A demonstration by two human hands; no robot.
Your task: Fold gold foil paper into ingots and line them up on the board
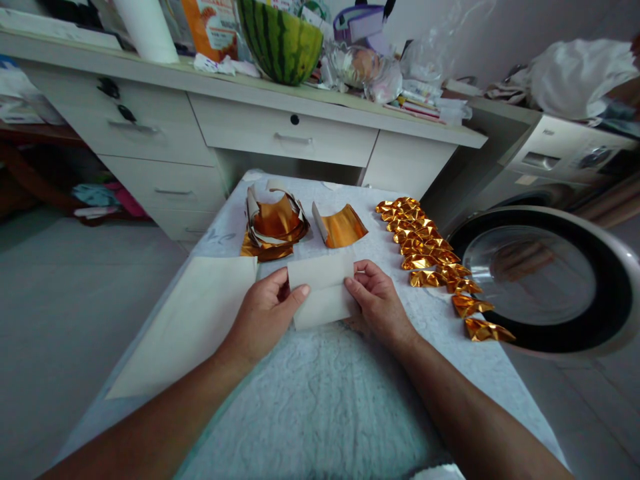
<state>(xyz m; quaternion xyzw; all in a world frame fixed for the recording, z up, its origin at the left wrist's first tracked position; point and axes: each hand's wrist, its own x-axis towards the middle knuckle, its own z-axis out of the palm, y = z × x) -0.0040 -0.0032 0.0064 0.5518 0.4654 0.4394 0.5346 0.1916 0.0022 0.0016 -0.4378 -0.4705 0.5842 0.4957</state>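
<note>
A pale sheet of paper (pixel 323 293) with a crease across its middle is held up over the table. My left hand (pixel 267 307) pinches its left edge, thumb on the near face. At the right edge, my right hand (pixel 380 300) grips it between thumb and fingers. Just beyond stand a curled pile of gold foil paper (pixel 277 223) and a single curved gold sheet (pixel 345 225). Folded gold foil pieces (pixel 425 240) lie in rows to the right. Left of my hands rests a large flat cream sheet (pixel 195 313).
The cloth-covered table (pixel 340 400) stands before a white drawer cabinet (pixel 285 130). A cut watermelon (pixel 283 43), a paper roll (pixel 150 30) and plastic bags crowd the counter. On the right, the open round door of a washing machine (pixel 540 267) reaches close to the table's edge.
</note>
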